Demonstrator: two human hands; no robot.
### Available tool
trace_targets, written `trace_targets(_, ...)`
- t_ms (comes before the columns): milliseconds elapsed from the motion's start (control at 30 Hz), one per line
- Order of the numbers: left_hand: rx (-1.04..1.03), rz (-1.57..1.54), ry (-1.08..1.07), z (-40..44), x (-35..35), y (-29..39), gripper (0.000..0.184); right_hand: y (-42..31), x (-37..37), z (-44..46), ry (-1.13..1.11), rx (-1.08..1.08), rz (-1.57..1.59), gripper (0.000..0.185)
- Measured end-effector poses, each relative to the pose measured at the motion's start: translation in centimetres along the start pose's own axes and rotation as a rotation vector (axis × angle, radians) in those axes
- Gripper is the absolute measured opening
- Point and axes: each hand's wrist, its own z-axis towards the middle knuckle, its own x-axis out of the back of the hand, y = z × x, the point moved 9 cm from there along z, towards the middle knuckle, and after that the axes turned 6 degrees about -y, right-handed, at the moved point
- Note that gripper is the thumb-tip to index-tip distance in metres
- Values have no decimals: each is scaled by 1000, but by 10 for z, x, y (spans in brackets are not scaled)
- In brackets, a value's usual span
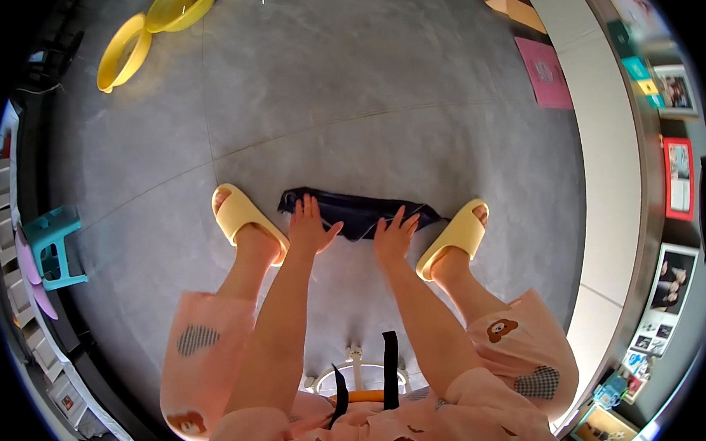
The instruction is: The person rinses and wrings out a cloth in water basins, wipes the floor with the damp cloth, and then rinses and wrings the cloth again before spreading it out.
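Note:
A long, dark navy piece of folded fabric (352, 208) with thin pale lines lies flat on the floor between my feet. Its exact kind cannot be made out. My left hand (310, 226) rests on its left part, fingers stretched out and thumb apart. On the right part lies my right hand (395, 236), with its fingers spread. Neither hand grips the fabric. A thin dark end of it reaches toward the yellow slipper (456, 238) on my right foot. The other yellow slipper (246, 220) is just left of the fabric.
Two yellow basins (122, 54) are on the grey floor (348, 81) at upper left. A teal stool (54, 246) stands at left. On the right are a pink flat item (544, 72), a cardboard box (513, 5) and a shelf with framed pictures (674, 278).

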Motion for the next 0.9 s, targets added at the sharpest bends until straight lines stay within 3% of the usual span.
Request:
trace_targets(133,-20,-60,33,42,28,20,88,-17,28,61,228,141,-161,60)
trace_targets(233,29,-84,107,54,38,28,82,-40,49,103,221,265,-149,60)
trace_targets(433,132,-207,116,73,57,-2,77,-90,46,163,-135,391,-163,64)
trace_targets(567,196,-287,-58,82,71,-30,78,-142,47,182,-373,487,-223,69)
trace_targets(667,212,-295,-96,103,95,-60,80,-163,29,199,-417,426,-303,70)
trace_targets(800,323,-303,116,143,132,-92,85,-244,32,223,-371,679,-264,69)
trace_targets(900,359,-305,80,159,148,-98,88,-275,35,242,-400,660,-316,68)
